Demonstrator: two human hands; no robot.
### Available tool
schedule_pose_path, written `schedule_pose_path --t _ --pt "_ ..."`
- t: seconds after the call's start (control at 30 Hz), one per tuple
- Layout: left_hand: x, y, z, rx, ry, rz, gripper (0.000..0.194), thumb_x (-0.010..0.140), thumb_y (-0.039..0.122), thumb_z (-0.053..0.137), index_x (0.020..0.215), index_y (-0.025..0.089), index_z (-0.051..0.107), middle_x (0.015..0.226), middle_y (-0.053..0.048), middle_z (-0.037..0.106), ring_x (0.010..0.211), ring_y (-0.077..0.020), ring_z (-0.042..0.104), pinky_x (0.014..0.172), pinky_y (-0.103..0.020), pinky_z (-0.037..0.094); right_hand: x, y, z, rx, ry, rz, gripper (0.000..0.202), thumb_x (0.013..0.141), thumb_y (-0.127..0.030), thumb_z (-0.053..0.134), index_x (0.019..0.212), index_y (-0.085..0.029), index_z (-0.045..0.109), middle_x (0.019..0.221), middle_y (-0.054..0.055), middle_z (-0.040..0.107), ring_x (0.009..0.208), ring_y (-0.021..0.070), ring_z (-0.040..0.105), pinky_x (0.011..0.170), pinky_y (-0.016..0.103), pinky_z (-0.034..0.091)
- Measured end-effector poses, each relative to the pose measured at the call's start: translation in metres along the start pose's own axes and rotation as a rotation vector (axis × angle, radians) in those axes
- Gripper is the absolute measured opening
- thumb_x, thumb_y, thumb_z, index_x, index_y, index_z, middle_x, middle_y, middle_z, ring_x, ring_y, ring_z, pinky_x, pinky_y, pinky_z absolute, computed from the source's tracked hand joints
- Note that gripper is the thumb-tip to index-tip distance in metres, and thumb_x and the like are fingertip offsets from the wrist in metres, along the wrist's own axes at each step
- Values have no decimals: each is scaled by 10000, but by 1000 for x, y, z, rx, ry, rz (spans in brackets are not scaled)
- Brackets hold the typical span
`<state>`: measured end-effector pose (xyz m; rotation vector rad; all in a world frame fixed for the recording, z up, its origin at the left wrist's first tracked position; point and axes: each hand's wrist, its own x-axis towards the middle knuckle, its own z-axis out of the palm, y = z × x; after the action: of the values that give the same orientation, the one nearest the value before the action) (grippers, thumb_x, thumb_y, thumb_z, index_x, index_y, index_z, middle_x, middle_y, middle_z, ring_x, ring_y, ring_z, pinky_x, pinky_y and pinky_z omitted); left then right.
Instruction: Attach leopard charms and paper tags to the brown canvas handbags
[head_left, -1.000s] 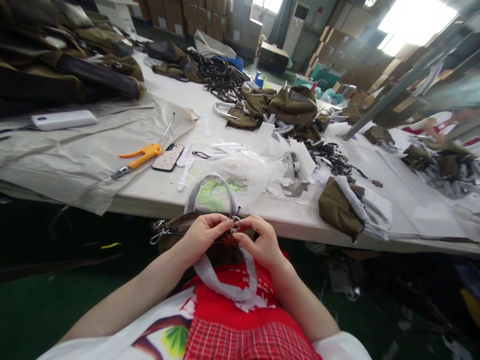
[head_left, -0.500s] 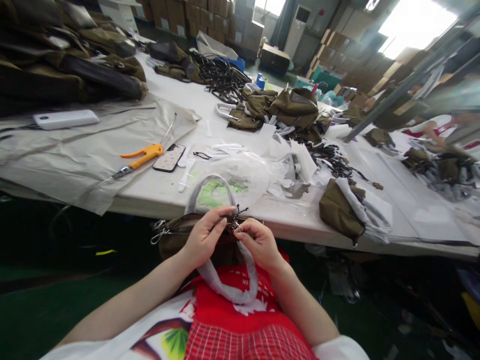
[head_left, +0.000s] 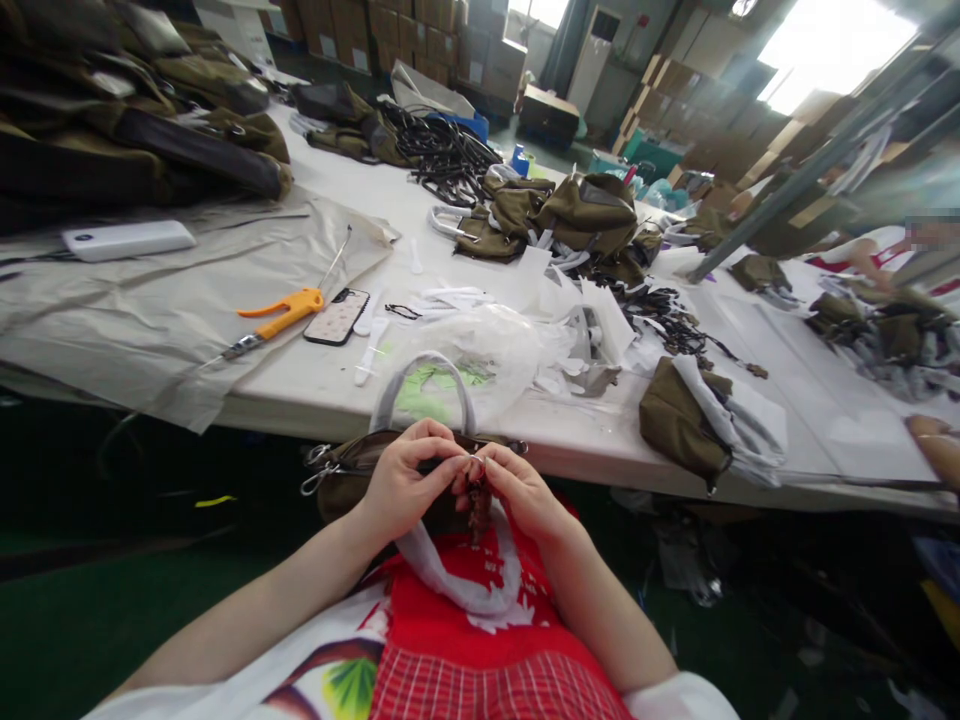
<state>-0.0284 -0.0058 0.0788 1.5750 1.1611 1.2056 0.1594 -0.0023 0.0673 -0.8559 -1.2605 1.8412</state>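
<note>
A dark olive bag (head_left: pixel 345 490) rests between my body and the table edge, with one wrapped handle (head_left: pixel 390 385) standing up and the other (head_left: pixel 450 585) hanging over my red apron. Above the bag, my left hand (head_left: pixel 409 475) and my right hand (head_left: pixel 521 490) meet fingertip to fingertip. Both pinch a small metal ring (head_left: pixel 475 461), from which a dark brown braided charm (head_left: pixel 477 510) hangs down. The fine parts of the ring are too small to make out. Metal clasps (head_left: pixel 319 470) show at the bag's left end.
On the table (head_left: pixel 277 385) lie an orange-handled tool (head_left: pixel 289 312), a phone (head_left: pixel 336 317), clear plastic (head_left: pixel 495 340) with green pieces, and a wrapped-handle bag (head_left: pixel 679 420). More bags (head_left: pixel 585 215) and dark straps (head_left: pixel 442 150) lie farther back. A person's arm (head_left: pixel 934 445) shows at the right edge.
My fingertips have come together at the ring, and the left fingers have curled in. The charm now hangs lower below them. Another person's arm has appeared at the right edge.
</note>
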Motion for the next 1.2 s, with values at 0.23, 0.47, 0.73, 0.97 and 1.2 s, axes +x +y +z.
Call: schedule_pose_path --t 0.23,0.47,0.73,0.97,1.2 --pt "-2 -1 -2 -44 -39 -30 128 862 268 654 794 204 741 834 -31 585 789 -144 593 735 -262 486 -1 0 3 339 -146 119 240 934 -410 575 871 -181 541 795 42 696 595 132 644 563 224 478" --pt "3 1 0 11 -43 -15 155 878 279 630 782 196 720 823 -33 586 808 -153 594 757 -273 486 1 0 7 401 -57 126 216 902 -381 632 884 -175 568 791 27 676 625 105 617 599 198 477" --pt "-4 38 -20 171 -310 130 408 803 423 698 1140 209 613 1181 -106 596 1091 -241 577 965 -359 478 -2 -8 -8 368 73 68 183 892 -348 638 838 -182 580 747 18 631 630 116 548 578 214 441" --pt "-6 50 -28 424 -887 57 457 721 297 769 1164 278 657 1137 -50 695 1037 -255 650 940 -332 495 -11 -32 -39 380 262 -68 200 850 -320 680 761 -174 575 763 11 568 618 95 497 532 191 393" --pt "39 10 -32 492 -296 15 375 897 399 534 1219 218 597 1129 -80 693 994 -250 656 890 -336 516 -25 -34 -50 389 312 -72 250 814 -387 696 767 -191 548 730 -4 497 551 89 402 471 203 353"
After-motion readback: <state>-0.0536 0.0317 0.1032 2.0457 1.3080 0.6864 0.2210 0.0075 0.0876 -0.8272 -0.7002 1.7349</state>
